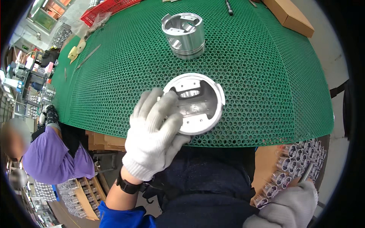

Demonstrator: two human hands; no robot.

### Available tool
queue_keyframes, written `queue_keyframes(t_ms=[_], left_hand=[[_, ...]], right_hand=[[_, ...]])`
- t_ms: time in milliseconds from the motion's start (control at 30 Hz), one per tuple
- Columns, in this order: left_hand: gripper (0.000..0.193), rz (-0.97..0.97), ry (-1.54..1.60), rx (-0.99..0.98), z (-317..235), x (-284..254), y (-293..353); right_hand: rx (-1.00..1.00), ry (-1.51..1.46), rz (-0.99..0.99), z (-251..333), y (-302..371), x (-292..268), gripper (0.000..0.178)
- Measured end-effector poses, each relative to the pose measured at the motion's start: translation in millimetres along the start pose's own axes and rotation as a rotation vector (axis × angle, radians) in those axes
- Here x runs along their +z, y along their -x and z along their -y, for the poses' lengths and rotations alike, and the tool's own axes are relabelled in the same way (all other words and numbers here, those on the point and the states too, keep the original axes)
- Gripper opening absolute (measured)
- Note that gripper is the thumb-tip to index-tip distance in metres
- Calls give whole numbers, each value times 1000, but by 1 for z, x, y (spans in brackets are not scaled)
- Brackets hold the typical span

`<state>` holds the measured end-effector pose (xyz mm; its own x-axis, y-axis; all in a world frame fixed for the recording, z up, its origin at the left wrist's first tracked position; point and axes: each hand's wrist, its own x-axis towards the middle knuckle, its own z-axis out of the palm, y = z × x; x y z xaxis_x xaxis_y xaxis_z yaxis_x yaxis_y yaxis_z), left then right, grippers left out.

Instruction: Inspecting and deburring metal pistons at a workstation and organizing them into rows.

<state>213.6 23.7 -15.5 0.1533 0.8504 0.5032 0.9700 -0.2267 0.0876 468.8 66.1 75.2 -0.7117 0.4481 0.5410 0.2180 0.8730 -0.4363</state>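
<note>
A co-worker in purple (53,155) sits off the left edge of the green table (251,95), with trays of metal parts (72,195) below. Near that edge lie a pale yellow thing (72,54) and, to its right, a thin metal strip (88,57). A red crate (108,9) stands at the far left corner, a clear bag (100,19) beside it.

The person's left hand (152,131), in a white knit glove, is half closed on the left side of the near piston (197,108), its fingers over the rim. That piston shows its hollow side upward, over the middle of the table's near edge; whether it rests on the mat cannot be told. Beyond it, toward the far edge, the far piston (186,40) stands with its open end up.

At the far edge, right of the far piston, lies a black pen (229,7); a cardboard box (291,19) sits at the far right corner. Below the near right corner, a carton (262,167) carries rows of pistons (291,163). The gloved right hand (291,203) is beside them, a grey rod (307,171) rising next to it; its fingers are hidden, so its grip cannot be told.
</note>
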Motion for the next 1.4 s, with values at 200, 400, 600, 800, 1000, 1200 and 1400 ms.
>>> queue_keyframes(t_ms=[200, 400, 600, 800, 1000, 1200, 1400], left_hand=[[39, -116, 98, 0, 2, 11, -8], [46, -107, 148, -70, -9, -2, -1], [22, -153, 254, -60, 8, 22, -51], [27, -124, 189, -147, -14, 1, -16], [31, -7, 47, -70, -33, 7, 11], [31, -408, 396, -456, 0, 2, 22], [43, 370, 655, -306, 48, 12, -39]], right_hand=[[-226, -142, 430, -23, -11, 3, 22], [593, -528, 247, -124, -7, 28, 32], [-41, 343, 177, -143, -11, 74, 29], [26, 284, 250, -115, -14, 77, 27], [777, -991, 967, -139, -17, 64, 36], [986, -1435, 157, -146, 49, 50, 38], [1050, -1645, -111, -137, 62, 58, 44]])
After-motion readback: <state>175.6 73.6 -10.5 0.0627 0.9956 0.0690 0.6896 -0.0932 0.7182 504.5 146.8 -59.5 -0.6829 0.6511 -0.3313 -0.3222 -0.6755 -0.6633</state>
